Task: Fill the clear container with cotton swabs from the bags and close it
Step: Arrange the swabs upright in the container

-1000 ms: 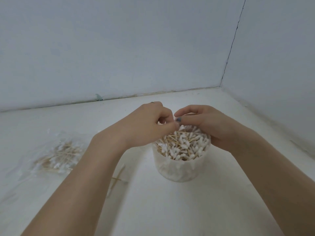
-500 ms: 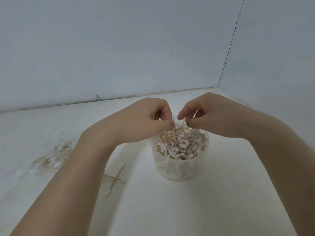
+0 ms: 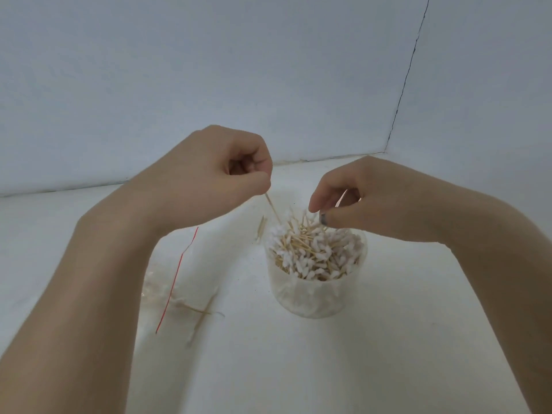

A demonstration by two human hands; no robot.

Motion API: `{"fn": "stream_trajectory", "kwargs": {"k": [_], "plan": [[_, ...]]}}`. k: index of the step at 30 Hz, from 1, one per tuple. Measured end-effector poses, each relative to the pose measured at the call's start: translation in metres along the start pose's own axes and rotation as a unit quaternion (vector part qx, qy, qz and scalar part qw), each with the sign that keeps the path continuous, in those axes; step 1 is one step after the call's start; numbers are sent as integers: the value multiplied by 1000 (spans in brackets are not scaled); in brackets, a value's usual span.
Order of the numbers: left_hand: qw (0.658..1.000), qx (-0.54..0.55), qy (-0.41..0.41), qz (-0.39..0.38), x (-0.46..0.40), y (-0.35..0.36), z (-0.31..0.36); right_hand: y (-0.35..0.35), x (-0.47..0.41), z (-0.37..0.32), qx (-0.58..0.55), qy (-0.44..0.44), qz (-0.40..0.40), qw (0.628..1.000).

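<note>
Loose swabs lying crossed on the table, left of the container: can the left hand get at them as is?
Probably yes. The crossed swabs lie bare on the table beside the left forearm, but the left hand pinches a swab stick over the container and must free it first.

No readable text, label, brand, number or sign shows anywhere.

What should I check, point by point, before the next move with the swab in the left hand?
1. Left hand pinches one cotton swab by its stick: ok.
2. Its lower end reaches the pile in the clear container: ok.
3. Container stands upright on the white surface: ok.
4. Room for more swabs: not ok, the pile rises above the rim.
5. Right hand pinches swabs at the pile top: cannot tell.
6. Loose swabs lie outside, near the bag: not ok.
</note>
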State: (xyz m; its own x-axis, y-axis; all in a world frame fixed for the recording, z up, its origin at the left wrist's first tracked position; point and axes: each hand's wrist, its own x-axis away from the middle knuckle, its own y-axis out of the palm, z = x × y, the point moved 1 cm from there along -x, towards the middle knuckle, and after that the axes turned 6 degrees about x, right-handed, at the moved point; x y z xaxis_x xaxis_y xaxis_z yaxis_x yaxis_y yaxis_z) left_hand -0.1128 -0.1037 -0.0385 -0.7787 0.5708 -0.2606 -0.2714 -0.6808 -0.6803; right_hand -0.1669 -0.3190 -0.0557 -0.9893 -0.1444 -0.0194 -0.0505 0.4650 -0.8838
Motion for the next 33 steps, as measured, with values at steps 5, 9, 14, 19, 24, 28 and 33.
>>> {"fn": "stream_trajectory", "kwargs": {"k": [5, 9, 14, 19, 24, 28, 33], "plan": [[999, -28, 2, -34, 1, 2, 4, 12, 0, -6, 57, 9, -16, 998], [996, -59, -10, -66, -4, 20, 2, 18, -4, -7, 62, 10, 20, 998], [989, -53, -43, -132, -7, 33, -5, 13, -6, -8, 46, -18, 101, 994], [988, -2, -56, -141, -9, 31, -15, 11, -6, -10, 31, -21, 142, 989], [989, 14, -64, -132, -11, 35, -27, 34, -17, -4, -23, 0, 105, 994], [989, -3, -64, -130, -13, 36, -29, 29, -18, 2, -53, 5, 95, 994], [990, -10, -76, -122, -11, 37, -30, 31, -17, -1, -57, -4, 78, 995]]}}
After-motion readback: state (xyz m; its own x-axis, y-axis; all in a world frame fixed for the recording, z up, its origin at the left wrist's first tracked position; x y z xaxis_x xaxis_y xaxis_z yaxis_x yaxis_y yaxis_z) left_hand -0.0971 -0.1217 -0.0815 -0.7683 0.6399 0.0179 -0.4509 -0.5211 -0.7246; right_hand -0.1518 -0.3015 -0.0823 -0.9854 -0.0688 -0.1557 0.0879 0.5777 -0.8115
